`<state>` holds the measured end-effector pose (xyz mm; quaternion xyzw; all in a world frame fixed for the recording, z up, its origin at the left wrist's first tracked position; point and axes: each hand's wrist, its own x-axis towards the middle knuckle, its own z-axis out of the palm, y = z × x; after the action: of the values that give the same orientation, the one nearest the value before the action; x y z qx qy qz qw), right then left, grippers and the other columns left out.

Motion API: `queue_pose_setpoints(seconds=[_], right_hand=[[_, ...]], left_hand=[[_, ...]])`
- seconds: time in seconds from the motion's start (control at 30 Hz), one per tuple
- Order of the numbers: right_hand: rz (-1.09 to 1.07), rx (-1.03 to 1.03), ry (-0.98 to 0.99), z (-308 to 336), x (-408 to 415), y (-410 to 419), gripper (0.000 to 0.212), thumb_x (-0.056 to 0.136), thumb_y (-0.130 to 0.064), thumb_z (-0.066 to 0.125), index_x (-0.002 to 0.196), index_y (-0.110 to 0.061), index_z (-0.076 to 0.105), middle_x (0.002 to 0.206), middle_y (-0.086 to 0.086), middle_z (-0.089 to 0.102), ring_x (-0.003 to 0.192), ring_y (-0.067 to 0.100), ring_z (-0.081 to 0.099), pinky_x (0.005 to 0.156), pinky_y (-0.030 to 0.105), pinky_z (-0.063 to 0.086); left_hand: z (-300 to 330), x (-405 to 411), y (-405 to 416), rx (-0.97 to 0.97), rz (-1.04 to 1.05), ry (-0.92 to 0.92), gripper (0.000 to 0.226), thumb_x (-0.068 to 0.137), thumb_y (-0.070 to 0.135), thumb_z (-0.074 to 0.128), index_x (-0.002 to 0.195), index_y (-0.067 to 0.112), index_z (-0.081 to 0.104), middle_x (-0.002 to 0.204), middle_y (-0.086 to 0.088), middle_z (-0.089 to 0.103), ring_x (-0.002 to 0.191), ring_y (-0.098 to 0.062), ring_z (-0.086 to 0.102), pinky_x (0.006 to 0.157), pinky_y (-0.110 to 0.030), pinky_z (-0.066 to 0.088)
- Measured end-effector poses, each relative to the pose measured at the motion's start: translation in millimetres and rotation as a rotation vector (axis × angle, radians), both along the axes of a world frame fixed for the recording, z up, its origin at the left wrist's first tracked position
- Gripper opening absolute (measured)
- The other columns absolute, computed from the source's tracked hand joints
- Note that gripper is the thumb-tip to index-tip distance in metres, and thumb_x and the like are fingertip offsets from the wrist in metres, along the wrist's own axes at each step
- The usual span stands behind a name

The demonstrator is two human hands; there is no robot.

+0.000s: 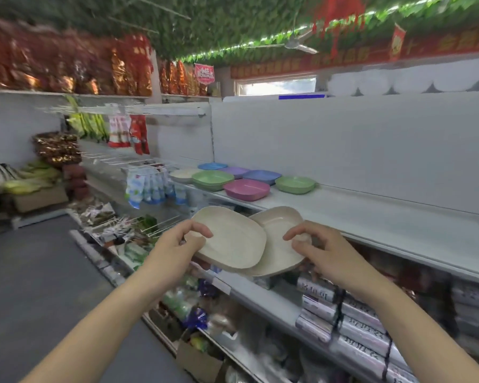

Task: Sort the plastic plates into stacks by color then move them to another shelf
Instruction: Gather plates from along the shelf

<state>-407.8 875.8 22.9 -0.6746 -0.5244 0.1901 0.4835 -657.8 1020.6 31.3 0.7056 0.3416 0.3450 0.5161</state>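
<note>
A beige plate (233, 241) is pinched at its near-left edge by the fingers of the left hand (174, 244), and a second beige plate (280, 239), partly overlapped by the first, is pinched at its right edge by the right hand (327, 250), both held in front of the white shelf (385, 217). On that shelf, further back, beige, green, blue, purple and pink plates are seen, among them a green stack (212, 180), a pink plate (246, 189) and a single green plate (295, 184).

**Small retail shop, aisle view**

Lined with long white metal shelving (371, 217) carrying loose pastel plastic plates (246, 189). Hung with packaged goods on wire pegs (147, 186). Stocked below with bundled wrapped packs (351, 322). Topped by shiny red-and-gold snack bags (67, 64), red banners (343, 58) and green artificial leaves (205, 26) overhead.
</note>
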Motion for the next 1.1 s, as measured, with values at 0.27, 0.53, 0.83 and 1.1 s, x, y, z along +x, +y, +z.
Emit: queue_pose_setpoints(seconds=[0.27,0.53,0.83,1.1], right_hand=[[0.013,0.052,0.04,7,-55,105,0.013,0.1,-0.019,0.063,0.106,-0.029,0.069,0.068,-0.016,0.062,0.055,0.007,0.06,0.05,0.03,0.048],[-0.063,0.095,0.068,27,-43,203,0.014,0.098,-0.021,0.063,0.103,-0.032,0.07,0.09,0.003,0.064,0.064,0.017,0.069,0.053,0.033,0.05],[-0.088,0.151,0.071,53,4,349,0.009,0.1,-0.023,0.061,0.106,-0.025,0.067,0.109,0.021,0.06,0.066,0.02,0.067,0.056,0.033,0.052],[-0.157,0.107,-0.027,69,32,465,0.008,0.097,-0.024,0.062,0.103,-0.025,0.067,0.108,0.019,0.064,0.063,0.013,0.068,0.051,0.029,0.05]], left_hand=[[13,-72,97,0.021,0.078,0.006,0.018,0.103,0.01,0.05,0.103,0.018,0.066,0.105,-0.01,0.071,0.068,-0.021,0.071,0.057,-0.033,0.052],[15,-78,205,0.038,0.087,-0.03,0.023,0.103,0.012,0.051,0.096,0.023,0.071,0.115,-0.021,0.066,0.076,-0.031,0.072,0.054,-0.031,0.053],[42,-46,362,0.101,0.171,-0.033,0.022,0.103,0.01,0.051,0.097,0.019,0.071,0.109,-0.019,0.065,0.072,-0.029,0.07,0.057,-0.035,0.054],[49,-17,482,0.104,0.188,-0.032,0.018,0.102,0.008,0.05,0.105,0.013,0.068,0.082,-0.015,0.069,0.067,-0.025,0.068,0.057,-0.035,0.054]])
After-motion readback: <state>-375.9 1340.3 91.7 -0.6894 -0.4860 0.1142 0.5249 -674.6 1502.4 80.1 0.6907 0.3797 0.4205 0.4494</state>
